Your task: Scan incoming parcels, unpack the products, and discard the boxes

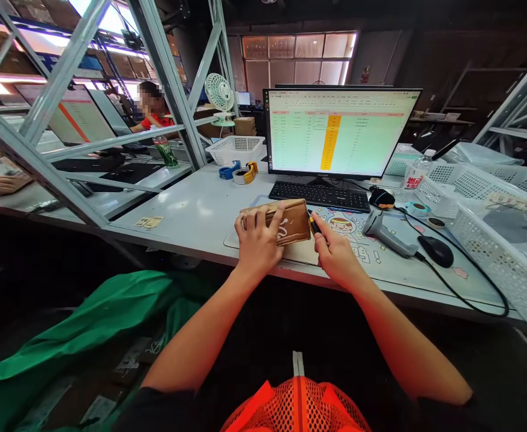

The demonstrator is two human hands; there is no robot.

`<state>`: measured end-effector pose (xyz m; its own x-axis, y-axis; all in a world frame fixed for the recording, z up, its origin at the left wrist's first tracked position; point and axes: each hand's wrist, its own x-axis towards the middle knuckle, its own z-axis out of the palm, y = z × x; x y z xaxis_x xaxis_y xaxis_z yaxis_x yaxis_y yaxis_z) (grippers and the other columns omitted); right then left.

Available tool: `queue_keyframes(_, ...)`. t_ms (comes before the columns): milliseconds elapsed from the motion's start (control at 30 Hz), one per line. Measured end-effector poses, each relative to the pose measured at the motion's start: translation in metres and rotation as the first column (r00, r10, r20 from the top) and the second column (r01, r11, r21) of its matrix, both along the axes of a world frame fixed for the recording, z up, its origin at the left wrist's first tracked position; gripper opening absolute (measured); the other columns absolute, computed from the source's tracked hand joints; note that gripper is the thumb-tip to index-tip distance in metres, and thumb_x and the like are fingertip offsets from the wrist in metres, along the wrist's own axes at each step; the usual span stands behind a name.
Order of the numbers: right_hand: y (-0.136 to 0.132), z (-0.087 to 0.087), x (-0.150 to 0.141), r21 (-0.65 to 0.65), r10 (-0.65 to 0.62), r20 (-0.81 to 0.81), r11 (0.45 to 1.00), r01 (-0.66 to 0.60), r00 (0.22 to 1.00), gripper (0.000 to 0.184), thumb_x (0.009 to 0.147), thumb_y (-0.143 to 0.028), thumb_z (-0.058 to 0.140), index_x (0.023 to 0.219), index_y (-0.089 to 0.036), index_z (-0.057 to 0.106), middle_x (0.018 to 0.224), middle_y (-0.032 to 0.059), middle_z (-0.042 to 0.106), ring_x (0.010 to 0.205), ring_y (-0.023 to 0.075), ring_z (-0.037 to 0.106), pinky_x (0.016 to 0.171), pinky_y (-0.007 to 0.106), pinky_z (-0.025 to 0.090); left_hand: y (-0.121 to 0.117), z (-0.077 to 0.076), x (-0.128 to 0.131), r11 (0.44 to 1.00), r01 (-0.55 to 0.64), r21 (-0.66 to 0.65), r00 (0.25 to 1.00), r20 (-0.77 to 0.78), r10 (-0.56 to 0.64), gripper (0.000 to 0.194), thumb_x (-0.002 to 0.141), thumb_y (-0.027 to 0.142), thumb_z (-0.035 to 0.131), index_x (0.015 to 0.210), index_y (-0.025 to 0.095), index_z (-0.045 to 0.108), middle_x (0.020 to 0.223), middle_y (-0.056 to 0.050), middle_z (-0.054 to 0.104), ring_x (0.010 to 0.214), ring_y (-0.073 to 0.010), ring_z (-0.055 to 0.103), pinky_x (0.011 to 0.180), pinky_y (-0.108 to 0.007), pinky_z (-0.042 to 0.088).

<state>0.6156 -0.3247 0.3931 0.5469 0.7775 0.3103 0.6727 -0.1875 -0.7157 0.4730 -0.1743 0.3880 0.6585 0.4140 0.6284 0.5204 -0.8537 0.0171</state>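
A small brown cardboard box (296, 223) stands tilted at the front of the white desk (191, 207), over an illustrated desk mat (358, 240). My left hand (260, 237) grips it from the left, fingers spread over its top and near side. In my right hand (335, 249) is a utility knife (314, 225) with a yellow and black handle, the fingers wrapped round it. Its tip meets the right end of the box; the blade itself is too small to make out.
A keyboard (320, 196) and monitor (342, 132) stand behind the box. To the right lie a barcode scanner (387, 234), a mouse (435, 251), a looping cable and white baskets (497, 246). Tape dispensers (244, 174) sit back left. A metal frame (155, 72) separates a seated person (153, 111).
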Motion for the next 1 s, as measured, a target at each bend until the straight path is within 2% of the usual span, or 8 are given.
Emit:
queue_keyframes(300, -0.017, -0.025, -0.010, -0.072, -0.074, 0.164, 0.994, 0.087, 0.984, 0.066, 0.106, -0.043, 0.037, 0.166, -0.020, 0.050, 0.114, 0.0168, 0.080, 0.092, 0.0345, 0.076, 0.088, 0.049, 0.059, -0.004, -0.010, 0.003, 0.997, 0.045, -0.064, 0.997, 0.058, -0.041, 0.097, 0.079, 0.018, 0.071, 0.170, 0.026, 0.041, 0.151, -0.017, 0.053, 0.137, -0.0409, 0.045, 0.125, -0.063, 0.025)
queue_keyframes(433, -0.037, -0.036, -0.011, -0.111, -0.028, 0.070, 0.993, 0.035, 0.997, 0.066, 0.106, -0.049, 0.038, 0.166, -0.023, 0.049, 0.091, 0.0105, 0.078, 0.073, 0.0315, 0.075, 0.074, 0.047, 0.061, -0.002, -0.009, -0.001, 0.992, 0.078, -0.097, 0.991, 0.116, -0.067, 0.097, 0.077, 0.017, 0.073, 0.168, 0.028, 0.043, 0.151, -0.018, 0.055, 0.137, -0.0410, 0.046, 0.125, -0.064, 0.026)
queue_keyframes(567, -0.067, -0.032, -0.002, -0.102, -0.011, -0.121, 0.995, -0.001, 0.993, 0.071, 0.102, -0.062, 0.054, 0.165, -0.029, 0.047, 0.081, 0.0036, 0.075, 0.055, 0.0257, 0.069, 0.061, 0.043, 0.061, 0.035, -0.006, -0.027, 0.961, 0.114, -0.252, 0.936, 0.352, -0.019, 0.100, 0.075, 0.028, 0.083, 0.167, 0.029, 0.044, 0.151, -0.016, 0.054, 0.139, -0.0405, 0.047, 0.123, -0.060, 0.035)
queue_keyframes(667, -0.080, -0.018, 0.028, -0.028, -0.028, -0.182, 0.999, 0.023, 0.983, 0.070, 0.097, -0.066, 0.063, 0.153, -0.024, 0.054, 0.082, 0.0046, 0.075, 0.067, 0.0265, 0.074, 0.066, 0.041, 0.063, 0.080, -0.025, -0.048, 0.801, 0.395, -0.450, 0.807, 0.587, -0.068, 0.114, 0.075, 0.048, 0.087, 0.172, 0.028, 0.030, 0.157, -0.016, 0.050, 0.145, -0.0382, 0.047, 0.126, -0.055, 0.037)
queue_keyframes(767, -0.072, -0.001, 0.071, 0.007, -0.020, -0.258, 1.000, 0.023, 0.966, 0.056, 0.092, -0.062, 0.070, 0.130, -0.021, 0.063, 0.092, 0.0093, 0.078, 0.083, 0.0272, 0.077, 0.065, 0.035, 0.062, 0.111, -0.060, -0.053, 0.462, 0.616, -0.638, 0.762, 0.632, -0.141, 0.129, 0.073, 0.061, 0.090, 0.174, 0.029, 0.017, 0.163, -0.017, 0.047, 0.150, -0.0397, 0.048, 0.127, -0.055, 0.037)
queue_keyframes(833, -0.055, 0.009, 0.096, -0.014, -0.046, -0.317, 0.999, 0.044, 0.947, 0.047, 0.090, -0.057, 0.075, 0.118, -0.021, 0.065, 0.088, 0.0082, 0.077, 0.079, 0.0246, 0.075, 0.060, 0.031, 0.059, 0.118, -0.079, -0.049, 0.303, 0.642, -0.704, 0.763, 0.626, -0.162, 0.134, 0.069, 0.063, 0.093, 0.173, 0.028, 0.016, 0.165, -0.018, 0.048, 0.151, -0.0423, 0.047, 0.127, -0.056, 0.039)
queue_keyframes(900, -0.032, 0.018, 0.111, -0.046, -0.069, -0.374, 0.997, 0.056, 0.925, 0.036, 0.093, -0.053, 0.075, 0.106, -0.020, 0.065, 0.077, 0.0048, 0.072, 0.065, 0.0195, 0.070, 0.054, 0.028, 0.057, 0.118, -0.090, -0.040, 0.234, 0.668, -0.707, 0.743, 0.651, -0.156, 0.137, 0.067, 0.062, 0.096, 0.173, 0.026, 0.017, 0.165, -0.020, 0.049, 0.152, -0.0437, 0.048, 0.127, -0.058, 0.040)
queue_keyframes(1000, 0.008, 0.028, 0.118, -0.147, -0.079, -0.417, 0.989, 0.018, 0.906, 0.032, 0.102, -0.049, 0.068, 0.091, -0.019, 0.063, 0.065, 0.0020, 0.064, 0.052, 0.0147, 0.061, 0.047, 0.025, 0.053, 0.119, -0.092, -0.024, 0.233, 0.701, -0.674, 0.710, 0.692, -0.133, 0.139, 0.063, 0.063, 0.098, 0.171, 0.023, 0.020, 0.162, -0.021, 0.053, 0.150, -0.0447, 0.050, 0.128, -0.060, 0.038)
